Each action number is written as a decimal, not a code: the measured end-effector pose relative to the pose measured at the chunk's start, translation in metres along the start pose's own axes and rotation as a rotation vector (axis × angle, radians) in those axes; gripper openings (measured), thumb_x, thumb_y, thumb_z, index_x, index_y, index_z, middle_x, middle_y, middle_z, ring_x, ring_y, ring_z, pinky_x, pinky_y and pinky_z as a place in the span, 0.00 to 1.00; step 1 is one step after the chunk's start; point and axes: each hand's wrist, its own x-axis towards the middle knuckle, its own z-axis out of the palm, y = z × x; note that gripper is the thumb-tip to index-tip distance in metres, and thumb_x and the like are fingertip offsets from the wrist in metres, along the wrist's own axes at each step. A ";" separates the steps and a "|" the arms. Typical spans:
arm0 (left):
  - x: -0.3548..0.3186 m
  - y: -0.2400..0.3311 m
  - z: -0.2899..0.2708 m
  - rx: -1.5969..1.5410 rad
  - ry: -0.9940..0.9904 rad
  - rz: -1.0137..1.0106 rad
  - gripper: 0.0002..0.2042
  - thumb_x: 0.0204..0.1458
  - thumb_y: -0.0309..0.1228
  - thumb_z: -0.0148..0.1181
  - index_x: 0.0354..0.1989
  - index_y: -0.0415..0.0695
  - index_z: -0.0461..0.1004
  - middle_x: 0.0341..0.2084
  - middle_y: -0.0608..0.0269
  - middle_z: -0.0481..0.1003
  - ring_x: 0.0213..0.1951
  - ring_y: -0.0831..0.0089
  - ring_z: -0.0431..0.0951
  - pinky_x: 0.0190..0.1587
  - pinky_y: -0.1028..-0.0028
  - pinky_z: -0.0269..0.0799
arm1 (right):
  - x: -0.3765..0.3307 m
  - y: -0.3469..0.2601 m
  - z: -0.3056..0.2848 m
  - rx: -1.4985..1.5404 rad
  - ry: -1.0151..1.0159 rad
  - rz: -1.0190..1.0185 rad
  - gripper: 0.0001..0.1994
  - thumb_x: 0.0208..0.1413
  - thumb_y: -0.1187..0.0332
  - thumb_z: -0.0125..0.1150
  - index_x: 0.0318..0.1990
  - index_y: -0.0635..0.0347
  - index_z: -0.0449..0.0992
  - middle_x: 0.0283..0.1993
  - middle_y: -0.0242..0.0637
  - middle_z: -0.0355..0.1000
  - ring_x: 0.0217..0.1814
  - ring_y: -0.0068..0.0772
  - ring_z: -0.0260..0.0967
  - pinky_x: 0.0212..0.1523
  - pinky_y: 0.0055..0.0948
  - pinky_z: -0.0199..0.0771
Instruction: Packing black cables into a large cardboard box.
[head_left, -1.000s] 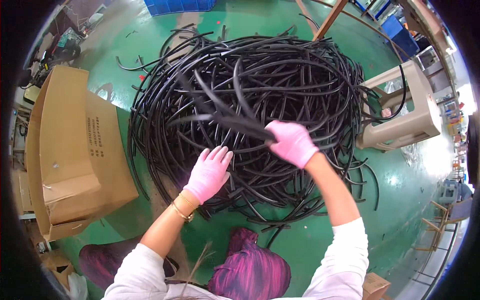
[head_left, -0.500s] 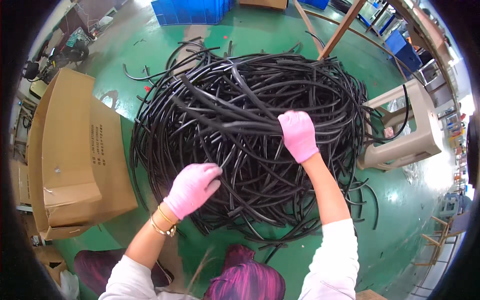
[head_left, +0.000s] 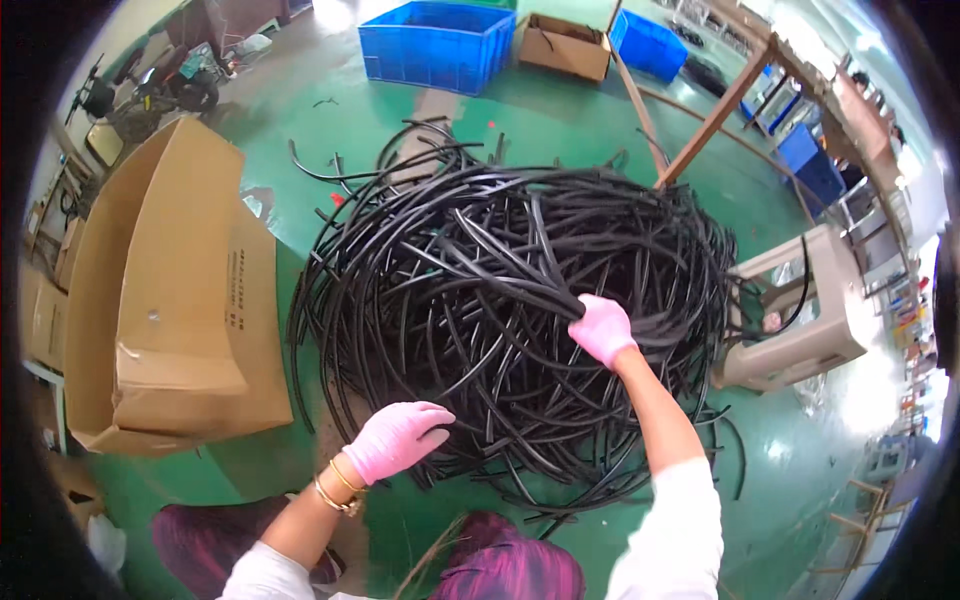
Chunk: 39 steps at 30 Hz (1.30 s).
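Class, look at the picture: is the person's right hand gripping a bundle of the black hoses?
Yes: the right hand, in a pink glove, is closed around several black hoses gathered above the pile.

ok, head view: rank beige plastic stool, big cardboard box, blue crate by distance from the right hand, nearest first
From the right hand, gripping a bunch of the black tubes:
1. Beige plastic stool, just to its right.
2. Blue crate, far ahead, up and left.
3. Big cardboard box, across the pile on the left. 2 and 3 are close to call.
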 end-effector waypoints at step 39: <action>-0.016 0.155 -0.296 -1.188 0.549 0.283 0.06 0.46 0.27 0.62 0.27 0.38 0.72 0.21 0.65 0.73 0.24 0.79 0.73 0.30 0.77 0.68 | -0.186 -0.329 -0.132 0.611 0.231 -0.622 0.54 0.38 0.63 0.77 0.70 0.66 0.46 0.63 0.57 0.62 0.63 0.52 0.65 0.59 0.40 0.68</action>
